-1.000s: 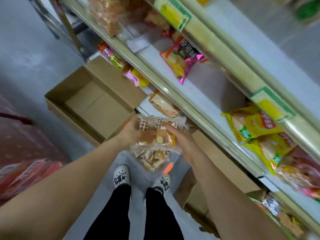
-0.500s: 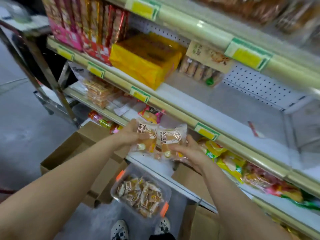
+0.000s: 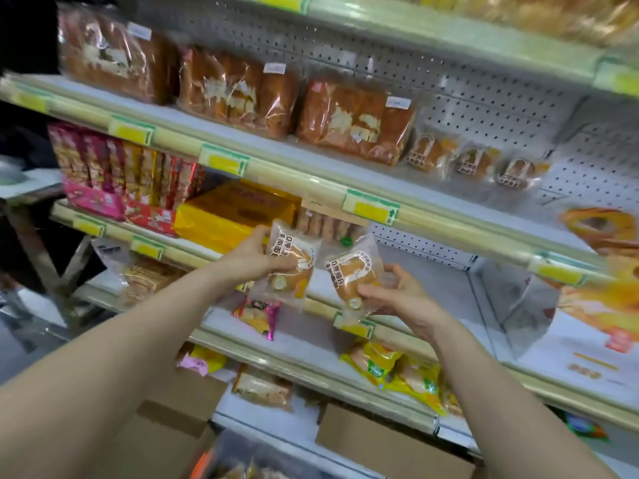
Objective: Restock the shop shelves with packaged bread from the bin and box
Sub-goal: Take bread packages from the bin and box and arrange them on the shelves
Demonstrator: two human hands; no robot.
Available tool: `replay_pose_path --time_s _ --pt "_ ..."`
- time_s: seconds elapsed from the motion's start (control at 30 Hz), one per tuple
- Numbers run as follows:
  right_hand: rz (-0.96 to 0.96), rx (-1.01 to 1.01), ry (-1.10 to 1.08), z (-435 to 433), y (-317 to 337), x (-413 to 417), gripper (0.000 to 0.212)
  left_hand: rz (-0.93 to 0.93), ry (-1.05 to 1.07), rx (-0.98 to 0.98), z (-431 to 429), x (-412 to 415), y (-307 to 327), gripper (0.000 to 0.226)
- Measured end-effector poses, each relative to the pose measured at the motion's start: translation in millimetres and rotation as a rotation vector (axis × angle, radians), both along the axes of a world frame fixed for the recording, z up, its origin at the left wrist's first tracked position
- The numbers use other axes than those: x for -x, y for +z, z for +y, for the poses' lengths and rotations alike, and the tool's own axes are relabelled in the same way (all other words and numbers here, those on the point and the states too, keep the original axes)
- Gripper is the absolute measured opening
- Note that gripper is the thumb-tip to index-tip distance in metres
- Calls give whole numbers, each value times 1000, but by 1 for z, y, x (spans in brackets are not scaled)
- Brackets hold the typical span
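The shelves (image 3: 297, 176) fill nearly the whole view and rise in several levels, each with a pale front edge. On the upper level three big loaves (image 3: 238, 91) in clear wrap stand side by side, from the left end to the middle. At the bottom edge of the view there are two cardboard boxes on the floor: the left box (image 3: 173, 433) under the left arm, and the right box (image 3: 387, 447) just in front of the lowest level. Between them is the bin (image 3: 235, 468); it is blurred, and only its top part shows.

On the middle level a yellow carton (image 3: 235, 212) lies near the front edge, and red packs (image 3: 121, 174) stand upright to the left of it. Yellow bags (image 3: 394, 371) lie on a lower level, under the right forearm.

Both arms reach up in front of the middle level. The left hand (image 3: 252, 254) grips the left pack (image 3: 290, 267) at its left side, with the fingers curled around the wrapper. The right hand (image 3: 397, 295) grips the right pack (image 3: 352, 274), the thumb on the lower front and the other fingers behind its right edge. Each pack holds one bun in a clear wrapper with print. The two packs are in the air, near each other but apart, and both are tilted a little.

Three small buns (image 3: 473, 162) in the same kind of wrapper lie in a row on the upper level, to the right of the loaves. A pink bag (image 3: 257, 314) lies at the front edge of the level below the left pack. Yellow labels (image 3: 371, 207) with green frames sit on the front edges.
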State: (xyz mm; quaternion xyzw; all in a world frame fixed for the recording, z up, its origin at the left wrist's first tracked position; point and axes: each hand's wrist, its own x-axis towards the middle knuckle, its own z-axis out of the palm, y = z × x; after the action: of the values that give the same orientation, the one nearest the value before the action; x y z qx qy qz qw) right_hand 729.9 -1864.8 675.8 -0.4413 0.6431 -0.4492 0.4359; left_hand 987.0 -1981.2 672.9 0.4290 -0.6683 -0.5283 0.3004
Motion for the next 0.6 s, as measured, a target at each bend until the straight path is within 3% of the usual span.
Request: replay_pose_path --time_s 0.1,0.2,0.33,0.47,0.6 --pt "73 51 -13 6 34 15 52 -18 -3 90 -4 10 35 56" --pt "116 134 -28 13 67 27 51 17 -49 134 -5 20 65 73" --pt "144 220 -108 21 105 40 71 40 -58 211 -6 35 100 81" --pt "165 304 -182 25 135 52 49 121 -74 233 -7 56 128 52" --pt "123 322 -307 21 155 75 57 126 -39 300 -9 81 151 64"
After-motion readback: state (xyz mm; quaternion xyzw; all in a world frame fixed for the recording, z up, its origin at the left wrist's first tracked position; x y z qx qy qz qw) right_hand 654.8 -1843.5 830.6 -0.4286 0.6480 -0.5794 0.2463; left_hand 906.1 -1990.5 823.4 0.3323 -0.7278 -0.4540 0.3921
